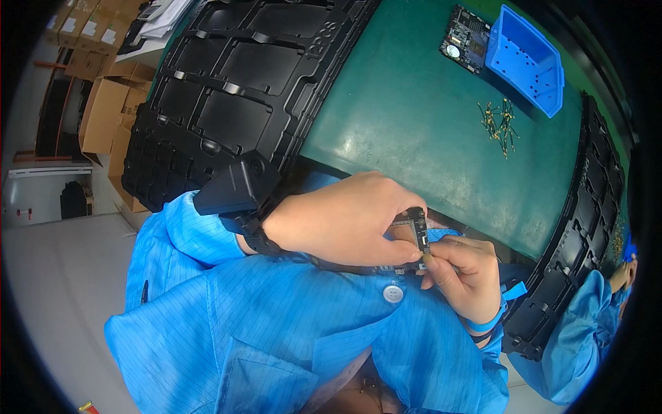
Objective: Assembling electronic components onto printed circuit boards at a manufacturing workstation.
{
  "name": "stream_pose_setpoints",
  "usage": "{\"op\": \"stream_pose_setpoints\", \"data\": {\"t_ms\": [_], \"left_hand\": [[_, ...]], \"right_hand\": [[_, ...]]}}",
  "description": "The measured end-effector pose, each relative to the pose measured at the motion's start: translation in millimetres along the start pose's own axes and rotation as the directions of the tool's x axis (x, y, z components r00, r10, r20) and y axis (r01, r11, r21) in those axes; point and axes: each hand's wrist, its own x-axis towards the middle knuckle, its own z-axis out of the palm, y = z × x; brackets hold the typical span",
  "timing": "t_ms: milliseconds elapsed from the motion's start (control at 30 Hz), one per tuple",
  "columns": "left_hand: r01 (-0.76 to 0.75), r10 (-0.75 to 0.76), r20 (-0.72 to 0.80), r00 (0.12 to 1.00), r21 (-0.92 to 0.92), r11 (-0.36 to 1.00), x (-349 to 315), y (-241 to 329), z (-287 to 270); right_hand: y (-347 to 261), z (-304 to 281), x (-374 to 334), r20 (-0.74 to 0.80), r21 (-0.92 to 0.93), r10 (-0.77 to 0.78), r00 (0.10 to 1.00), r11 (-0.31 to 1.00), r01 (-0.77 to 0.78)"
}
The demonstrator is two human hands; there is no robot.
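Observation:
Close to my blue coat, my left hand (338,217) is closed around a dark circuit board (413,226), with its thumb and index finger along the board. Much of the board is hidden behind that hand. At the board's right edge, my right hand (470,272) has thumb and index finger pinched together. Whatever is between those fingertips is too small to make out. A black box-shaped device (238,185) is strapped on my left wrist, and a blue band (488,323) circles my right wrist.
On the green work surface (414,103) lie short thin cables (500,127), a blue bin (527,62) and another circuit board (464,38). Black moulded trays (238,65) stand at left; another tray (569,207) is at right. Beyond it is a co-worker's blue sleeve (583,331). Cardboard boxes (103,114) stand far left.

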Motion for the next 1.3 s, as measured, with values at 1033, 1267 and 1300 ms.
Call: {"op": "stream_pose_setpoints", "data": {"t_ms": [1033, 1267, 1300], "left_hand": [[0.001, -0.002, -0.01, 1.0, -0.045, 0.999, -2.7, 2.3, 0.6], [-0.005, 0.004, -0.013, 1.0, -0.043, 0.999, -2.5, 2.0, 0.0], [-0.004, 0.003, -0.013, 1.0, -0.044, 0.999, -2.7, 1.8, 0.4]], "right_hand": [[-1.0, 3.0, -0.7, -0.038, -0.02, -0.006, 0.999, 1.0, 0.005], [-1.8, 2.8, 0.1, -0.034, -0.031, -0.003, 0.999, 1.0, 0.002], [-1.6, 2.7, 0.2, -0.033, -0.03, -0.003, 0.999, 1.0, 0.002]]}}
